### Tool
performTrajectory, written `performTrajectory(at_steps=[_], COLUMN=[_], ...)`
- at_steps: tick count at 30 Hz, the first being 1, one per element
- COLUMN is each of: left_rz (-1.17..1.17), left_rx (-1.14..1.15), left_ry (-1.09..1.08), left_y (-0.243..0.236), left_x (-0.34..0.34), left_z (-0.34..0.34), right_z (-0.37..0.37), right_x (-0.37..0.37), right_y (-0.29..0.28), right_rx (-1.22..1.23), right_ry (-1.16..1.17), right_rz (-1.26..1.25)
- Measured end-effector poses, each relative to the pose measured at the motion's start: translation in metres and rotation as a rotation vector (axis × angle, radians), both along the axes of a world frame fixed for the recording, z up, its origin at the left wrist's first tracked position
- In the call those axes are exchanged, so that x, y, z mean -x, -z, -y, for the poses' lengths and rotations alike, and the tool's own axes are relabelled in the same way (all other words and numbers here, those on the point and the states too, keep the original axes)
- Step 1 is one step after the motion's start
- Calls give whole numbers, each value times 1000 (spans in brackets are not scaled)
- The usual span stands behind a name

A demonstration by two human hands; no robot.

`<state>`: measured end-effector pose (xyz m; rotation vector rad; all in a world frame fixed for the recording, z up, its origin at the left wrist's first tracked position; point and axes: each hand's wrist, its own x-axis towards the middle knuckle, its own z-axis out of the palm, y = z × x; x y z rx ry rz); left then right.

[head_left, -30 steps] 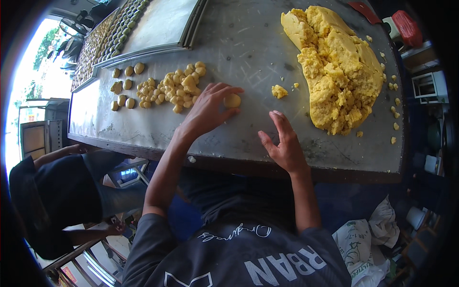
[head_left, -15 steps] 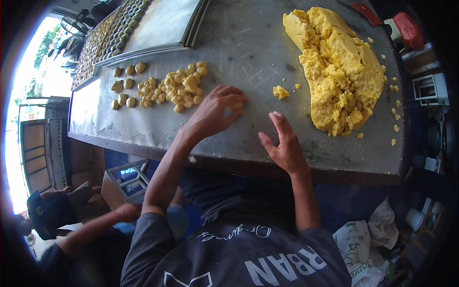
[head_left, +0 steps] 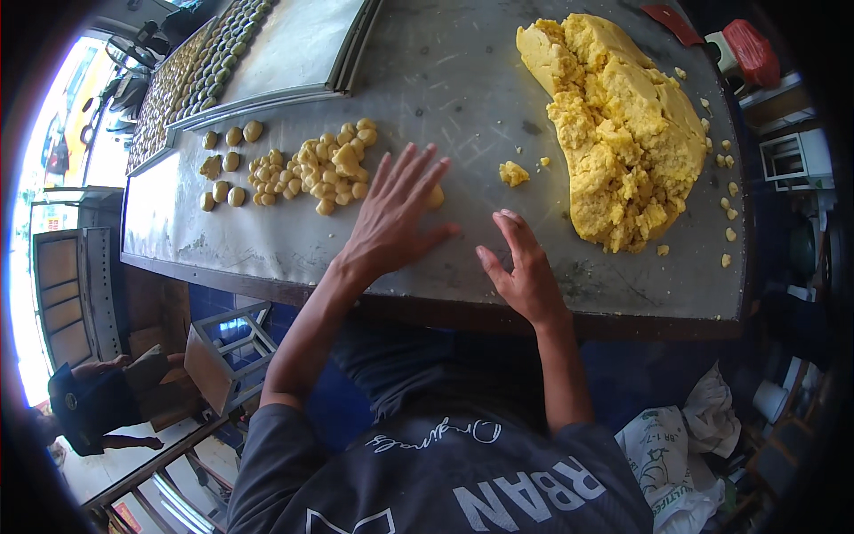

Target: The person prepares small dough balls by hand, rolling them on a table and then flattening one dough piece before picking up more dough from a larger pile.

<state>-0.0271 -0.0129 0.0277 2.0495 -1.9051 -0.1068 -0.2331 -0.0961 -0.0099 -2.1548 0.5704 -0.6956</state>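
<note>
My left hand (head_left: 391, 218) is stretched out over the metal table with its fingers spread. Beside its forefinger, above the thumb, a pale yellow dough ball (head_left: 436, 197) rests on the surface. My right hand (head_left: 527, 276) hovers near the table's front edge, thumb and fingers apart, holding nothing. Left of my left hand lies a cluster of small dough balls (head_left: 334, 169), with a rougher dough piece on top. A small crumbly dough lump (head_left: 513, 173) sits beyond my right hand. Farther right rises a big, cracked mound of yellow dough (head_left: 623, 133).
Several larger balls (head_left: 235, 196) stand in loose rows at the left. Behind them are stacked metal trays (head_left: 294, 44) and a tray of rounded pieces (head_left: 209, 76). Crumbs (head_left: 731, 214) dot the right edge. A red plastic bag (head_left: 752, 53) and white sacks (head_left: 663, 454) lie beyond the table.
My left hand was curled near the dough ball; its fingers are now spread, and it has shifted slightly left. My right hand barely moved. Another person's arm at lower left has gone from view.
</note>
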Motion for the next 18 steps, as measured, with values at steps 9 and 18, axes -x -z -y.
performTrajectory(at_steps=[9,18], left_rz=[70,79], left_rx=[-67,-21], left_ry=[-46,-114], left_y=[10,15], left_x=[-2,0], left_z=[2,25], right_z=[-1,0], right_x=[0,0], right_y=[-2,-3], right_rx=[-5,11], right_ry=[2,6], right_rz=[-31,-18])
